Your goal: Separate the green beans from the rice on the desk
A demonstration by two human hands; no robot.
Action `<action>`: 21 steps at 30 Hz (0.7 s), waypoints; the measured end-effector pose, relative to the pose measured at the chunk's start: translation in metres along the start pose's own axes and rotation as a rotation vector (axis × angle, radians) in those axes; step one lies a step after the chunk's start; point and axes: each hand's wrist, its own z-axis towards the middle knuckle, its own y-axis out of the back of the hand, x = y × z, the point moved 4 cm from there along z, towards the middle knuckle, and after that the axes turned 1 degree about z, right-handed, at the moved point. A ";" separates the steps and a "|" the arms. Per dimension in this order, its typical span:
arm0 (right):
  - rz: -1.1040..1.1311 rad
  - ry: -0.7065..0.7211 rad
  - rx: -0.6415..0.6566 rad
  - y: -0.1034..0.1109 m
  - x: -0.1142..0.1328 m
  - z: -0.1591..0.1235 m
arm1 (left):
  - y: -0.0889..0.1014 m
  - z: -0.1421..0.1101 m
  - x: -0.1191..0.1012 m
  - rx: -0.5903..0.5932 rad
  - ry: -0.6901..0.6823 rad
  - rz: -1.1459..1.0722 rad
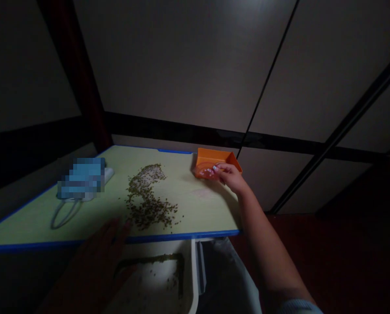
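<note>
Sitting lowest, a white bin (195,270) with dark specks (172,281) inside fills the bottom centre; the left hand (96,248) lies in shadow at lower left, too dark to tell whether spread or gripping; grains (150,213) lie scattered mid-frame on the pale tabletop (201,216); right of centre, the right hand (230,175) pinches a see-through piece (205,172) before an orange tray (214,155).
</note>
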 end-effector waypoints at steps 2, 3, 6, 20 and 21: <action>0.054 -0.013 0.018 -0.003 -0.004 -0.005 | -0.001 -0.001 0.003 0.011 -0.010 0.014; 0.086 -0.032 0.020 -0.004 -0.006 -0.007 | -0.002 -0.001 0.004 0.014 -0.016 0.020; 0.130 -0.122 0.079 -0.011 -0.009 -0.011 | -0.001 -0.001 0.006 -0.023 -0.055 0.009; 0.395 -0.106 -0.078 0.004 -0.011 -0.004 | -0.006 0.006 0.014 -0.083 -0.134 -0.009; 0.375 -0.111 -0.123 0.007 -0.013 -0.003 | -0.006 0.005 0.014 -0.083 -0.140 -0.015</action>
